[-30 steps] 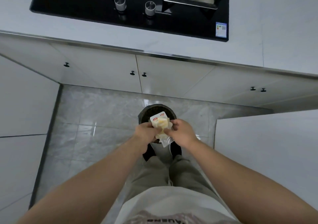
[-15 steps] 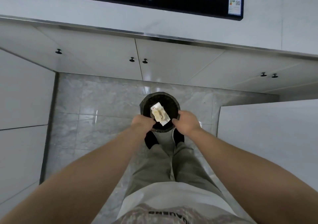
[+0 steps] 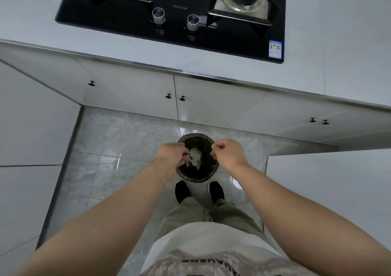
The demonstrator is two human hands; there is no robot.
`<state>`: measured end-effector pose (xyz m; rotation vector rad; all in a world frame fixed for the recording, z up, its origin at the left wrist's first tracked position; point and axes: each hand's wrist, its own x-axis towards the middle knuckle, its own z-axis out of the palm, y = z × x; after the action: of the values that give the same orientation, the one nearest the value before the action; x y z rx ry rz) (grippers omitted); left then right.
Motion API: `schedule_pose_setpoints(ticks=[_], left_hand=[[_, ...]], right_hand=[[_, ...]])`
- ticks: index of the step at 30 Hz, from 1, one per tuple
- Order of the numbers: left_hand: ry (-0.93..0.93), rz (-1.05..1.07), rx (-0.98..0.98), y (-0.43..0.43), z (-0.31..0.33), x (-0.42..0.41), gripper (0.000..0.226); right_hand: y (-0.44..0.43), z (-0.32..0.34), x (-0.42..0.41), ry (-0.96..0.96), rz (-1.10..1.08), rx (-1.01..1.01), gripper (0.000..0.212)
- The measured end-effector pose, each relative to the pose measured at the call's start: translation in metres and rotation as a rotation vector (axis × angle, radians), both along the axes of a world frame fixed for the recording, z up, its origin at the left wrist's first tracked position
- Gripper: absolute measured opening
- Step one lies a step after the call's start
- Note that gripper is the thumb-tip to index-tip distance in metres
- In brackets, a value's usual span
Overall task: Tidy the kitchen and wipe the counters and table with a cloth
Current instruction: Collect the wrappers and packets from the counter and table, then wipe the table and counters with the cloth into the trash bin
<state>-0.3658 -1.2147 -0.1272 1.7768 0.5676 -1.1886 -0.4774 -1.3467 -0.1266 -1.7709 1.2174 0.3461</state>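
A pale, crumpled, blurred wrapper [image 3: 195, 156] lies in the dark round bin [image 3: 196, 179], the right hand [image 3: 228, 153] clenched empty above it, the left hand [image 3: 172, 155] curled, its grasp unclear

A black glass hob [image 3: 175, 11] with two burners and two round dials [image 3: 158, 16] is set into a pale grey countertop [image 3: 338, 32], whose edge in front of the hob carries a metal strip [image 3: 211, 78]. Below the hob stand white cabinet doors [image 3: 137, 97] with small dark knobs [image 3: 168, 96], meeting a floor [image 3: 118, 148] of glossy grey marbled tiles that reflect soft light. Plain white panels border the floor left [image 3: 27, 127] and right [image 3: 328, 191] of the hob.
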Motion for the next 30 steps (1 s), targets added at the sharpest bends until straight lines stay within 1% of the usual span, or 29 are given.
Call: schedule_pose_setpoints(ticks=[2,5,7,11,13,16,17,19,23,30], left_hand=[[-0.022,0.019,-0.036,-0.004,0.014,-0.002,0.018],[-0.076,0.08,-0.14,-0.006,0.044,-0.003,0.017],[-0.108,0.125,-0.177,-0.007,0.063,-0.007,0.017],[-0.141,0.195,-0.237,-0.005,0.098,-0.016,0.017],[-0.155,0.257,-0.264,-0.004,0.114,-0.02,0.017],[-0.194,0.383,-0.339,0.005,0.138,-0.022,0.015],[-0.192,0.429,-0.38,0.01,0.146,-0.023,0.013],[-0.197,0.535,-0.446,0.022,0.166,-0.028,0.011],[-0.282,0.708,-0.568,0.051,0.199,-0.041,0.018],[-0.438,0.958,-0.685,0.108,0.252,-0.065,0.018]], right_hand=[[-0.002,0.012,0.005,-0.014,0.009,-0.008,0.027],[-0.007,0.04,0.015,-0.068,0.022,-0.029,0.023],[-0.009,0.058,0.02,-0.082,0.066,-0.038,0.021],[-0.009,0.093,0.025,-0.12,0.133,0.006,0.017],[-0.006,0.109,0.024,-0.174,0.169,0.042,0.013],[0.0,0.137,0.028,-0.305,0.186,0.075,0.019],[0.002,0.146,0.029,-0.356,0.18,0.097,0.021],[0.01,0.161,0.033,-0.457,0.17,0.167,0.018],[0.03,0.188,0.043,-0.621,0.18,0.311,0.014],[0.087,0.225,0.059,-0.738,0.274,0.453,0.012]])
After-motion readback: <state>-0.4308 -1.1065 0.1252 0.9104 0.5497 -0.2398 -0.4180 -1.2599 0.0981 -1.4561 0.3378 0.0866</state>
